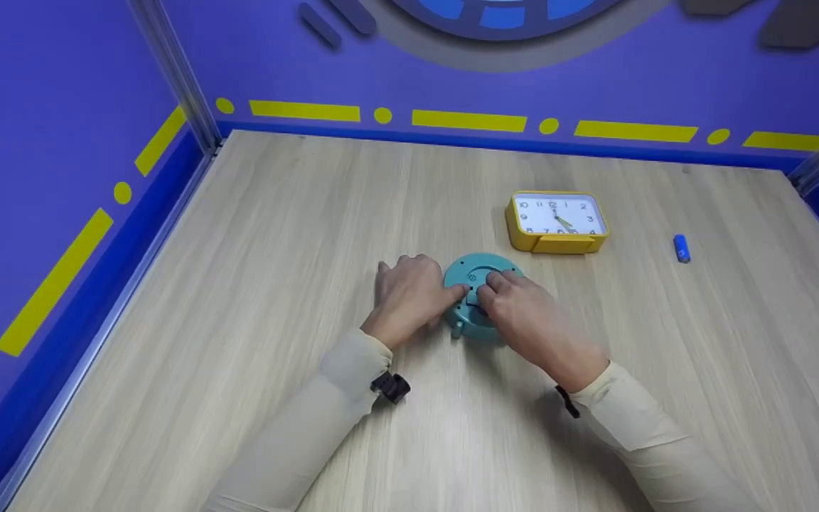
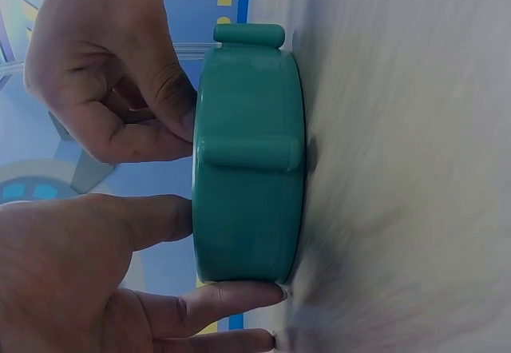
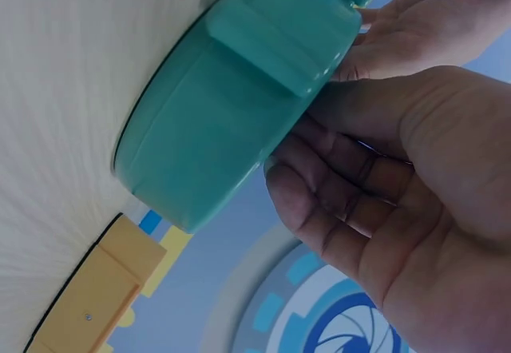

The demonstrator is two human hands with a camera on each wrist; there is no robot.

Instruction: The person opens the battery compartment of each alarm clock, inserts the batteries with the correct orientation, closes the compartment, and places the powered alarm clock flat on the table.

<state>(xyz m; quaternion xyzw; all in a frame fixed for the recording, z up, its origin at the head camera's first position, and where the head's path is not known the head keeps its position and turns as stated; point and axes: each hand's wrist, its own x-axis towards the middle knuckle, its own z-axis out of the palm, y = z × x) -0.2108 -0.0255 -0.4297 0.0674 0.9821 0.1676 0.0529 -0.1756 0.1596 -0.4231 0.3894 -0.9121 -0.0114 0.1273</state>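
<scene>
A round teal clock point(image 1: 461, 270) lies on the table with its back upward and a dark battery recess partly uncovered. My left hand point(image 1: 411, 288) grips it from the left, the thumb on its back and a finger along its side in the left wrist view. The curled fingers and thumb of my right hand point(image 1: 534, 320) touch the back of the clock near the recess. In the right wrist view, the fingertips of that hand meet the teal casing point(image 3: 231, 105); whether they pinch something small is hidden.
A yellow rectangular alarm clock point(image 1: 557, 222) stands behind and right of the teal one, its dial upward. Farther right, a blue battery point(image 1: 681, 248) lies on the wood-grain table point(image 1: 274, 235). Blue panels point(image 1: 452, 92) with yellow marks border the back and sides.
</scene>
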